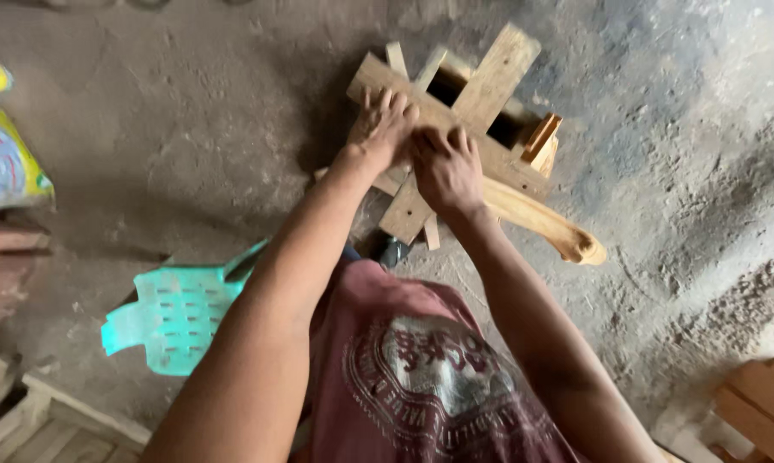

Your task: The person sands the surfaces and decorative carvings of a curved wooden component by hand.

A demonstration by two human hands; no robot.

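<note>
Wooden frame, a rough stack of crossed boards, sits on the dusty concrete floor at about twelve o'clock from the person standing over it. Both hands are on the long board that runs across its top. The left hand lies flat with fingers spread, pressing down at the board's ten o'clock end, clamped on nothing. The right hand touches it just beside, fingers curled over the board's near edge; whether it grips something small underneath I cannot tell. A curved wooden handle juts out from under the right wrist toward four o'clock. To do this well, I'd judge the weight should stay square over the board so the loose pieces beneath don't shift, and fingertips should keep off the gaps between slats. A turquoise plastic chair stands at eight o'clock, near the person's leg, and colourful sacks lie at nine o'clock.
</note>
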